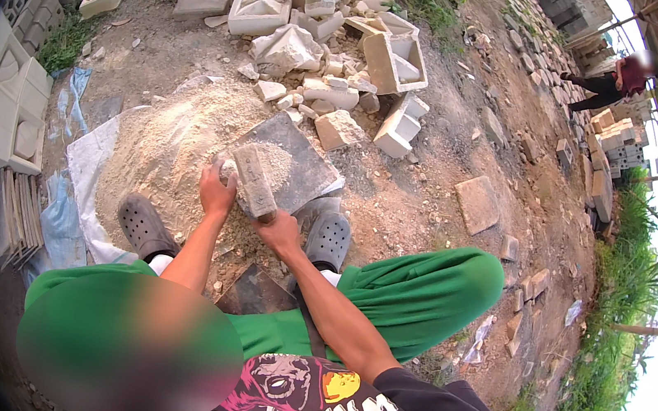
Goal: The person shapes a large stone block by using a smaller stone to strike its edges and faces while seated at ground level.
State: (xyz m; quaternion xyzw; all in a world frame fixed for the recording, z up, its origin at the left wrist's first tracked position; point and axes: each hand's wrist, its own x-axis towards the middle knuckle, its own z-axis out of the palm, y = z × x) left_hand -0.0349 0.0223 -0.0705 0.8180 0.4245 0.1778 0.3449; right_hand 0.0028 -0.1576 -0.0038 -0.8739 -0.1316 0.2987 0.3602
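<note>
My right hand (279,230) is closed around the near end of a dusty, oblong block-like bar (254,175), dark at that end; whether it is wood or stone I cannot tell. The bar lies over a dark flat slab (302,156) with crushed pale grit (275,163) on it. Just left of the bar, my left hand (217,191) has its fingers curled at a small pale stone lump (228,167). A heap of pale powder (166,147) spreads on a white sheet (95,154) beside the slab.
Broken pale blocks (287,50) are piled beyond the slab. My clogs (329,239) flank the work spot. Moulded blocks (29,116) and leaning thin boards (16,214) stand at left. A flat stone (477,204) lies at right. Another person (624,78) is at far right.
</note>
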